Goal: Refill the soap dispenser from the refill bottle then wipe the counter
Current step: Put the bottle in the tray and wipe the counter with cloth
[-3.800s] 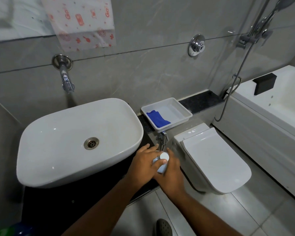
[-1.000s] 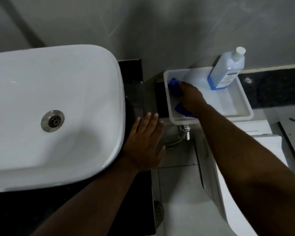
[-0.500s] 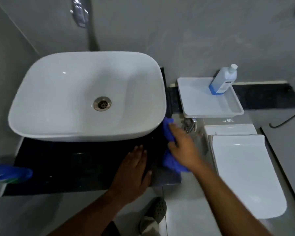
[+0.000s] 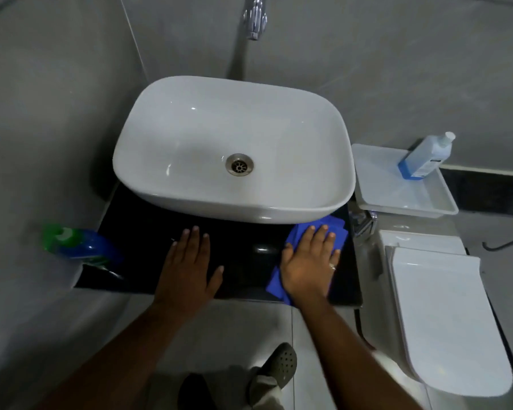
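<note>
My right hand lies flat, fingers spread, pressing a blue cloth onto the black counter at its right end, just in front of the white basin. My left hand rests flat and empty on the counter's middle. A clear bottle with blue liquid and a white cap stands in the far corner of a white tray to the right of the basin. A green and blue bottle lies at the counter's left end.
A chrome tap sticks out of the grey wall above the basin. A white toilet with its lid down stands at the right, close to the counter's edge. A small chrome valve sits between them. My shoe is on the tiled floor.
My right hand took the blue cloth out of the tray and laid it flat on the counter's right end. My left hand slid left along the counter. The view shifted leftward.
</note>
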The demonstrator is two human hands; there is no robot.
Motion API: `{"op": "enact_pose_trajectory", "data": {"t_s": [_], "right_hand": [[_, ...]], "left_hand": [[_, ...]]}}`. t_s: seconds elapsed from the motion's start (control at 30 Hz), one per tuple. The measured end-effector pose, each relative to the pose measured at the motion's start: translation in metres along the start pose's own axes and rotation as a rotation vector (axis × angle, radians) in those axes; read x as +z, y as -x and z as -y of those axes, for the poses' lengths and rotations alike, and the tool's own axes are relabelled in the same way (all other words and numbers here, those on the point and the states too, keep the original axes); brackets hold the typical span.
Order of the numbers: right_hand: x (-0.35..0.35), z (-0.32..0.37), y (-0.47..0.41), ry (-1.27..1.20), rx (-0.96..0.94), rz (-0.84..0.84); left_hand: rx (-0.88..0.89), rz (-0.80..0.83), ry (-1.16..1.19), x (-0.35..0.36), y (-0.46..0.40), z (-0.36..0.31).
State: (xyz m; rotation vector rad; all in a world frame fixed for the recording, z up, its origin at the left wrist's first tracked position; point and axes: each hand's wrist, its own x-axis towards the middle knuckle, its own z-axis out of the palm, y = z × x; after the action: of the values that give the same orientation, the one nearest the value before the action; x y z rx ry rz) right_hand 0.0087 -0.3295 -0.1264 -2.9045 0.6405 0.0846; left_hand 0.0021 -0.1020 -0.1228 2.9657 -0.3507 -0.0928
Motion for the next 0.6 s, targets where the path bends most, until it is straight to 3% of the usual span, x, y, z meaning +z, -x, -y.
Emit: {"op": "enact_pose_trajectory", "data": {"t_s": [0.1, 0.17, 0.23, 0.4, 0.53, 0.6], "right_hand": [[0.008, 0.022, 0.033, 0.038, -0.33, 0.083], [0.0, 0.002, 0.042, 0.117, -0.608, 0.137], [-0.007, -0.035, 0.039, 0.167, -0.719, 0.133], [-0.022, -0.105, -0.002, 0.061, -0.309, 0.132], [-0.017, -0.072, -0.054, 0.005, -0.002, 0.04], [-0.015, -0.047, -0.066, -0.001, 0.055, 0.023]], "left_hand": [[-0.016, -0.008, 0.006, -0.004, 0.003, 0.012], [-0.022, 0.008, 0.001, -0.006, 0.004, 0.019], [-0.038, 0.026, 0.0, -0.007, 0.004, 0.024], [-0.056, 0.051, -0.012, -0.007, 0.007, 0.033], [-0.051, 0.049, -0.025, -0.002, 0.01, 0.034], [-0.052, 0.039, -0.039, 0.001, 0.01, 0.033]]}}
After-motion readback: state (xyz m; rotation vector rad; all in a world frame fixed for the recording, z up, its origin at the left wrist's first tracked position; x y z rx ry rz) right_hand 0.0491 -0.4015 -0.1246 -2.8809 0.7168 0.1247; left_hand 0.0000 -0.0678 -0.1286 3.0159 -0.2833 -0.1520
